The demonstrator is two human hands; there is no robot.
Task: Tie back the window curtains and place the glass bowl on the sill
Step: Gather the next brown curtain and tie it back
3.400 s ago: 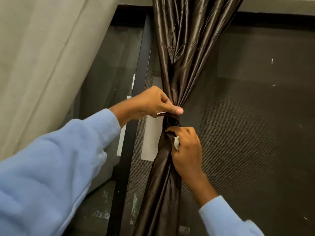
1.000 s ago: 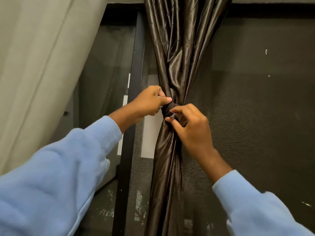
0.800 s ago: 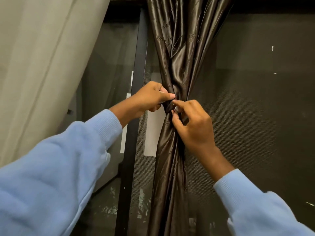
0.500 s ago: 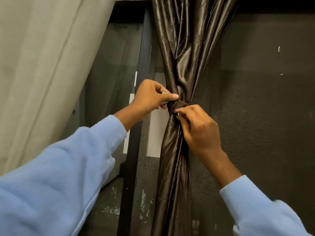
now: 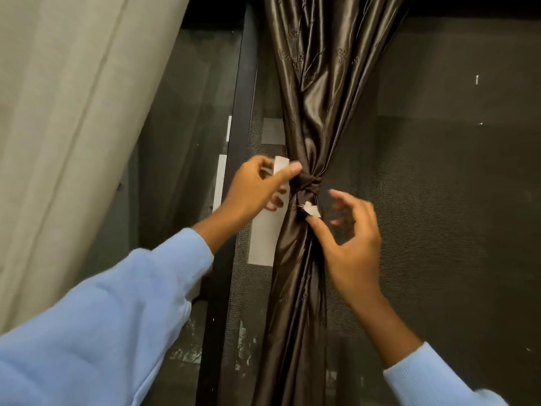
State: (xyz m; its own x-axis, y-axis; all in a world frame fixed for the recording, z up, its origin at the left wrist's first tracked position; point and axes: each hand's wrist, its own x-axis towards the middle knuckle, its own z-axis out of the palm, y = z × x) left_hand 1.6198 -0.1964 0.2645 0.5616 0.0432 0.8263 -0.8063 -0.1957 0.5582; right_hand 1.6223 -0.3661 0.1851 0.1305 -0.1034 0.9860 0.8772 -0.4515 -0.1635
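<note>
At brown curtain waist, tie band cinched; left hand grip slack, thumb on band; right hand grip apart, thumb at white tab; advise tucking tab, tug-testing.

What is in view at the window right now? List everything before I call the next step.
satin curtain: one, dark brown, centre, gathered into a bunch
tie band: one, dark brown, knotted round the bunch at mid-height
small tag: one, white, just below the knot
plain curtain: one, beige, left side
frame bar: one, black, upright, left of the bunch
mesh screen: one, dark grey, behind and right of the bunch
pale patches: several, grey-white, behind the bunch on its left
glass bowl: none in view
sleeves: two, light blue, lower corners
left hand: one, a fingertip at the knot, grip unclear
right hand: one, fingers spread, thumb tip by the tag
</note>
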